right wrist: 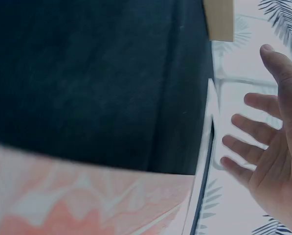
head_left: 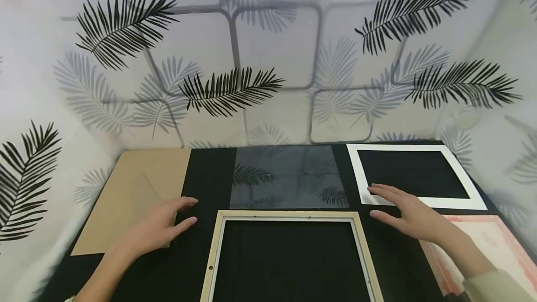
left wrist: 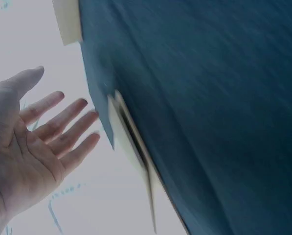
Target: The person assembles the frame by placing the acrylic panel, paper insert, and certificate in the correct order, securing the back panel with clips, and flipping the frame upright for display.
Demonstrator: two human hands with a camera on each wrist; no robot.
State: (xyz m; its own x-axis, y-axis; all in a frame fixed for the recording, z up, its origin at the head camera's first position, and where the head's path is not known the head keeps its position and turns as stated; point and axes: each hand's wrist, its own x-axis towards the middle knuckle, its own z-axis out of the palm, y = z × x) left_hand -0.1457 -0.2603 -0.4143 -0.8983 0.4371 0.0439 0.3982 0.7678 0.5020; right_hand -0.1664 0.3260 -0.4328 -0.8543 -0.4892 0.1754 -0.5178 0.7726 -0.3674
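Observation:
A pale wooden picture frame [head_left: 289, 215] lies at the near middle of the black table surface, its lower part cut off by the view's edge. Over the right part of a brown backing board [head_left: 121, 195] my left hand [head_left: 153, 227] hovers, fingers loosely extended and thumb apart. My right hand [head_left: 413, 216] is held near the lower left corner of a white mat [head_left: 358, 171] with a rectangular opening; whether its fingertips touch the mat I cannot tell. Both wrist views show the palms holding nothing, the left hand [left wrist: 33, 152] and right hand [right wrist: 278, 132] with spread fingers.
Behind the frame lies a transparent sheet [head_left: 289, 181] that reflects the leaf pattern. A pink and white printed sheet [head_left: 491, 241] lies at the right, partly under my right forearm in the head view. A leaf-patterned curtain [head_left: 277, 50] hangs along the table's far edge.

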